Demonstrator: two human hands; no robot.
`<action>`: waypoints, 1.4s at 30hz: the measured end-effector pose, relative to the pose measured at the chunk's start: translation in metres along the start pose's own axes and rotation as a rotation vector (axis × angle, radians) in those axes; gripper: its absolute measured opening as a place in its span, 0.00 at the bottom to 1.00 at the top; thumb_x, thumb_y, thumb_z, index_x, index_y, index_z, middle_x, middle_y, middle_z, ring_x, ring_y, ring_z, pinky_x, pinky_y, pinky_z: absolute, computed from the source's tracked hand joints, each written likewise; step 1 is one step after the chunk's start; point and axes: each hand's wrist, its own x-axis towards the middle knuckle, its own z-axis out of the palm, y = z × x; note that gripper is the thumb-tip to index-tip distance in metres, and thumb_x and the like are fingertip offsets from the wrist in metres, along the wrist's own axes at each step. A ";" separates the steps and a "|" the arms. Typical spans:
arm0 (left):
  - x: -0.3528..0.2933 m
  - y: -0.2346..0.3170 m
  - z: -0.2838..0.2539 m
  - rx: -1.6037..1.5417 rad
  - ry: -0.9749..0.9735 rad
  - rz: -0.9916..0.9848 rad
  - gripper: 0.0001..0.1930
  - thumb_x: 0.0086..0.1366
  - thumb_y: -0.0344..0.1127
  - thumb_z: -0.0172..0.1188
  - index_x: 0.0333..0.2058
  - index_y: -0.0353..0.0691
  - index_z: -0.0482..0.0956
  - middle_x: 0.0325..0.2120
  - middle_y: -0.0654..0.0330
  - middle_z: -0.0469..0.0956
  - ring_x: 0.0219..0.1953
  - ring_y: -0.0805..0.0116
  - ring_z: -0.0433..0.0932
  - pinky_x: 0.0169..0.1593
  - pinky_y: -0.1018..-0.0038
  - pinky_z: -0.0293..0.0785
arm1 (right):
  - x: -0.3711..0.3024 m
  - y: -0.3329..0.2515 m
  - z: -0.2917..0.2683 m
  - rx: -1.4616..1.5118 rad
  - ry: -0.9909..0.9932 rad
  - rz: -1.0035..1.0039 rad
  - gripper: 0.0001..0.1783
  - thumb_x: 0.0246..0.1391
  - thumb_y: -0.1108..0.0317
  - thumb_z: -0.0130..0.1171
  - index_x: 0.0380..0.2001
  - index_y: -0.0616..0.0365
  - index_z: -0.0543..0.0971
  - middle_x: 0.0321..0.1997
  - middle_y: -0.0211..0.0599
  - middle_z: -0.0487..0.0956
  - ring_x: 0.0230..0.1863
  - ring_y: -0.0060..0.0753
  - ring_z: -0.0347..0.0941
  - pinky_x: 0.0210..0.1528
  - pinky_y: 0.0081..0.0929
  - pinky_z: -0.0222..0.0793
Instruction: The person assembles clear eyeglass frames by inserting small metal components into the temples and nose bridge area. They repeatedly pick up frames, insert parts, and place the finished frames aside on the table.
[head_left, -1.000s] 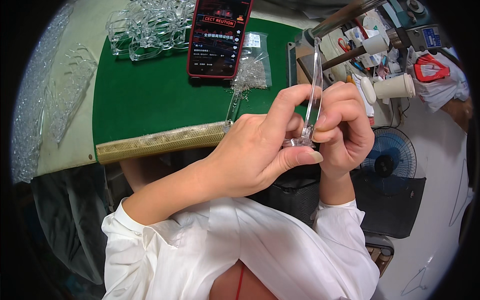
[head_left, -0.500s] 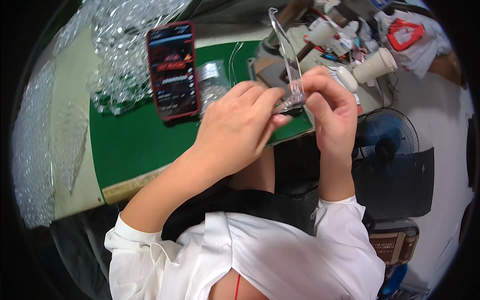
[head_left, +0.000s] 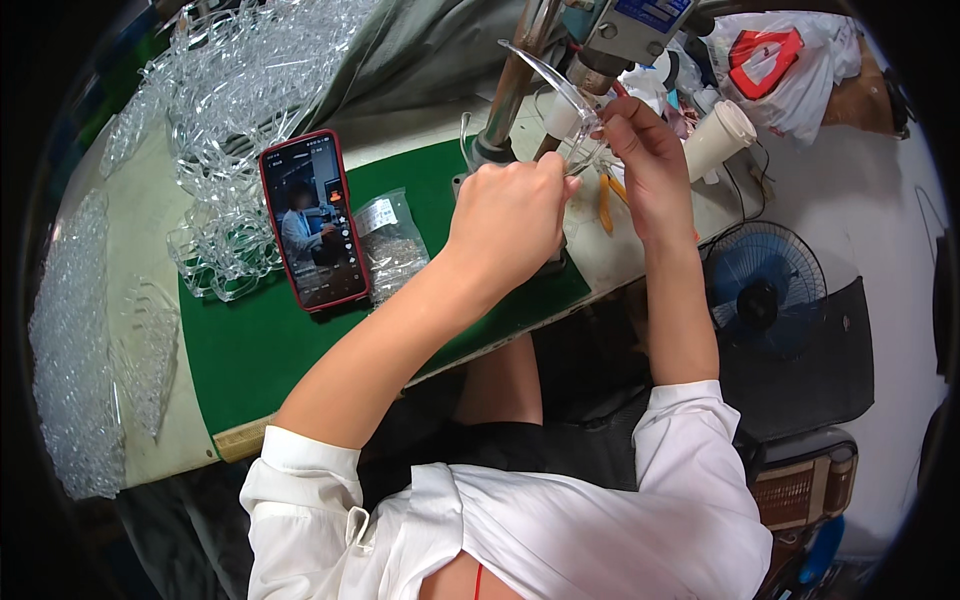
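Note:
Between my two hands is a clear plastic eyeglass frame (head_left: 552, 78), one temple sticking up and to the left. My left hand (head_left: 508, 222) is closed round its lower part, back of the hand upward, hiding most of that part. With thumb and fingertips, my right hand (head_left: 648, 165) pinches the frame near the base of the temple. Both hands are raised at the right of the green mat (head_left: 230, 350), in front of a bench press with a metal column (head_left: 522, 70) and a grey head (head_left: 632, 38).
A red-cased phone (head_left: 315, 220) stands beside a bag of small parts (head_left: 392, 245). Clear eyeglass frames (head_left: 225, 240) heap up behind it; clear temples (head_left: 75, 350) are piled far left. Orange-handled pliers (head_left: 606, 205), a pale cup (head_left: 718, 142) and a fan (head_left: 765, 280) are at right.
The view has shifted, bringing more of the press into sight. My hands still hold the eyeglass frame, whose temple now leans further left. The phone's screen shows a different picture.

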 end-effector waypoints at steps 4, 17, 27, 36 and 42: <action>0.009 -0.001 0.009 -0.015 0.021 -0.026 0.13 0.63 0.36 0.54 0.23 0.35 0.69 0.15 0.50 0.74 0.19 0.51 0.75 0.23 0.60 0.69 | 0.011 -0.003 -0.007 -0.124 0.104 -0.085 0.13 0.56 0.61 0.58 0.41 0.57 0.76 0.39 0.23 0.75 0.40 0.19 0.66 0.45 0.18 0.59; 0.013 0.008 0.018 -0.070 0.081 -0.062 0.12 0.61 0.34 0.56 0.22 0.34 0.72 0.16 0.49 0.75 0.21 0.48 0.76 0.25 0.60 0.71 | 0.010 -0.068 -0.029 0.159 -0.072 -1.000 0.14 0.57 0.62 0.47 0.40 0.61 0.73 0.42 0.39 0.73 0.53 0.48 0.65 0.42 0.33 0.61; -0.046 -0.018 -0.037 -0.333 0.084 -0.148 0.08 0.61 0.32 0.57 0.38 0.39 0.78 0.20 0.56 0.78 0.21 0.59 0.76 0.27 0.71 0.70 | 0.014 -0.072 0.014 0.061 0.322 -0.756 0.19 0.55 0.76 0.50 0.50 0.71 0.69 0.51 0.49 0.73 0.52 0.41 0.70 0.55 0.33 0.63; -0.327 -0.027 -0.275 -0.735 0.427 -0.787 0.15 0.70 0.39 0.46 0.37 0.31 0.73 0.33 0.49 0.77 0.37 0.60 0.80 0.43 0.65 0.78 | -0.122 0.080 0.011 -0.196 0.231 -0.108 0.14 0.59 0.77 0.48 0.49 0.64 0.68 0.48 0.37 0.70 0.50 0.27 0.65 0.55 0.24 0.59; -0.364 -0.065 -0.303 -0.777 0.636 -0.837 0.15 0.70 0.41 0.45 0.43 0.33 0.70 0.35 0.50 0.77 0.42 0.55 0.79 0.48 0.61 0.76 | -0.106 0.070 0.041 -0.168 0.107 -0.167 0.12 0.57 0.78 0.48 0.45 0.63 0.69 0.49 0.35 0.68 0.48 0.25 0.63 0.51 0.23 0.59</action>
